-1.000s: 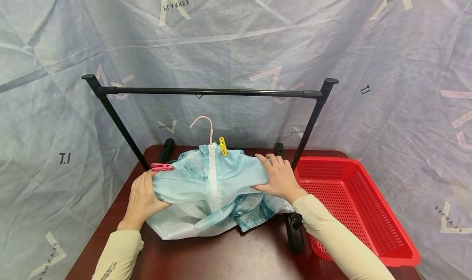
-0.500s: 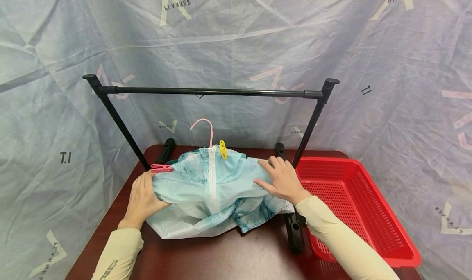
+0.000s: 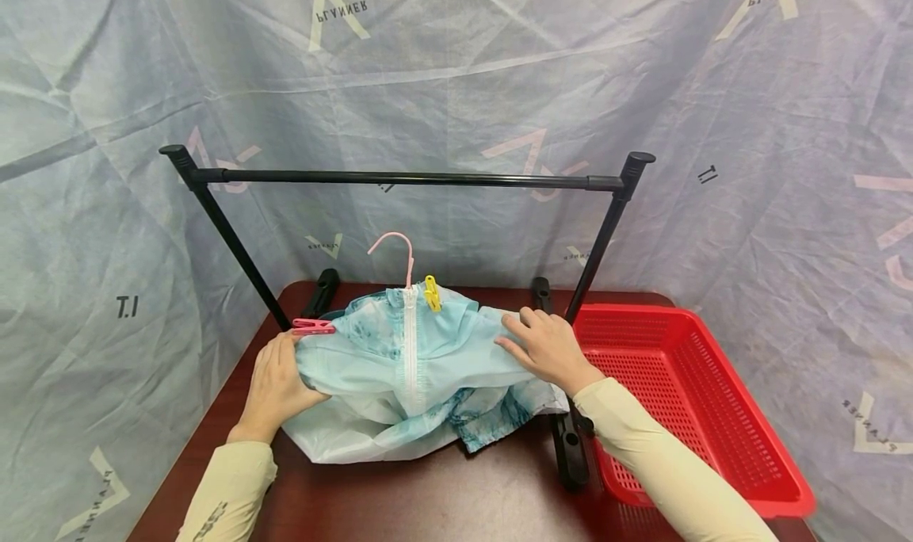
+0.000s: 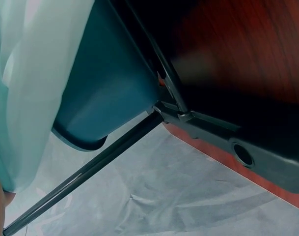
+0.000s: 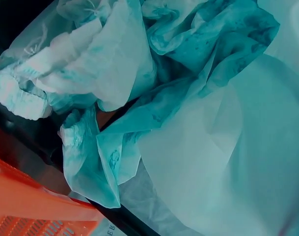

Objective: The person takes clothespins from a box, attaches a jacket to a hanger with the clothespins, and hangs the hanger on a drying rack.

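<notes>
A light-blue jacket with a white zipper lies bunched on the table, on a pink hanger whose hook stands up from its collar. A yellow clothespin is clipped near the collar. A pink clothespin sits at the left shoulder, just above my left hand. That hand grips the shoulder, thumb in front, fingers partly hidden. My right hand rests at the right shoulder, thumb apart from the fingers and lying over the fabric. In the right wrist view, jacket folds fill most of the picture.
A black rack stands over the table, its feet on either side of the jacket. At the right is a red perforated basket. A dark-blue container stands beside the rack's left post.
My right hand has loosened its grip on the right shoulder and shifted slightly right and down. The hanger hook and yellow clothespin have sunk a little. My left hand stays in place.
</notes>
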`<state>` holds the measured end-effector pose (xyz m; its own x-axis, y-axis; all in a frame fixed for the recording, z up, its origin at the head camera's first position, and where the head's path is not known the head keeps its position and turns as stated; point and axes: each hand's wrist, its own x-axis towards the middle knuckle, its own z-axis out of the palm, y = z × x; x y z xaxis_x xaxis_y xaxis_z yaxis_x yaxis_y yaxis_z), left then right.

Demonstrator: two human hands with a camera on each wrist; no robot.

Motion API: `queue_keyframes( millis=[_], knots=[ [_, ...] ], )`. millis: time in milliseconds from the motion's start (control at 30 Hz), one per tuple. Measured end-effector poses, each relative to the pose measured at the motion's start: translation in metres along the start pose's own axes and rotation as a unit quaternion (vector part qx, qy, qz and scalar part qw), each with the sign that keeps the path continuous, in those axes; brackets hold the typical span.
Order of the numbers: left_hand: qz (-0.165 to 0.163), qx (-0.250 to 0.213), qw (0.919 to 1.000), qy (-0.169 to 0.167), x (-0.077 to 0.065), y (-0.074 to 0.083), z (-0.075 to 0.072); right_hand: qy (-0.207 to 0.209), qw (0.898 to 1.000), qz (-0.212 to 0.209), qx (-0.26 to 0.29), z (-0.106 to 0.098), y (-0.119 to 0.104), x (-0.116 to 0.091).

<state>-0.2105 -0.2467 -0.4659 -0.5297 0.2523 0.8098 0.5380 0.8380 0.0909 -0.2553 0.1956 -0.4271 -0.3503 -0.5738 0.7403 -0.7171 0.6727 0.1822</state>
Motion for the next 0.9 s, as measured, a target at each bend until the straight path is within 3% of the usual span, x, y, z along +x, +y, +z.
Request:
queue_keyframes(
  millis=[300, 533, 900],
  knots=[
    [0.006, 0.003, 1.0000, 0.003, -0.0002, -0.0017, 0.0005, 0.016, 1.000, -0.017, 0.002, -0.0046, -0.0004, 0.0028],
    [0.017, 0.001, 0.9996, 0.023, -0.0003, -0.0027, 0.0027, 0.064, 0.997, -0.043, 0.001, -0.0043, -0.0008, 0.0064],
    [0.009, -0.004, 0.9999, 0.010, -0.0006, -0.0039, 0.0022, 0.082, 0.995, -0.049, 0.002, -0.0040, -0.0032, 0.0081]
  ],
)
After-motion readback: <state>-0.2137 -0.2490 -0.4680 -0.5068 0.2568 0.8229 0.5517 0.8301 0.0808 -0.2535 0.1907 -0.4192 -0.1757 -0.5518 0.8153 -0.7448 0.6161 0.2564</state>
